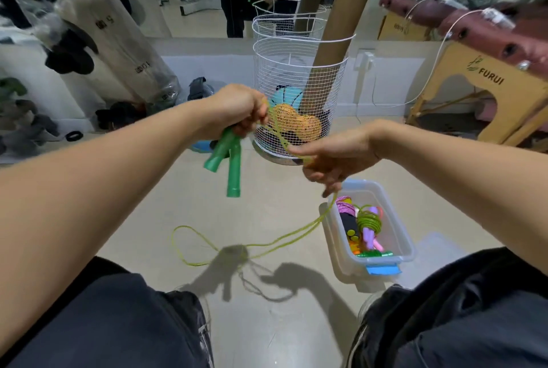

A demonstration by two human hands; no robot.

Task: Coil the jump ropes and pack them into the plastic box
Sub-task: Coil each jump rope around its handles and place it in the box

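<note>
**Green jump rope held between both hands above the floor**

From the head view I see my left hand [237, 108] curled tight round the two green handles [226, 157] of a jump rope, which point downward out of the fist, one angled to the left and the other hanging nearly straight. The yellow-green cord [278, 133] leaves the top of this fist and runs in several strands to my right hand [332, 157], whose thumb and fingers pinch it. Below the right hand the cord drops, trails across the pale floor [267, 338] and ends in a loose loop [184, 246] in front of my knees. The clear plastic box [400, 237] sits on the floor below and to the right of the right hand, its blue latch [384, 270] facing me; inside lie coiled ropes, among them a green coil [367, 221] and a pink one [344, 204], with purple and orange handles. Behind the hands stands a white wire basket [299, 71] holding a cardboard tube [332, 50] and an orange ball [296, 121]. A wooden stool marked FURUI [486, 80] stands at the right
</note>
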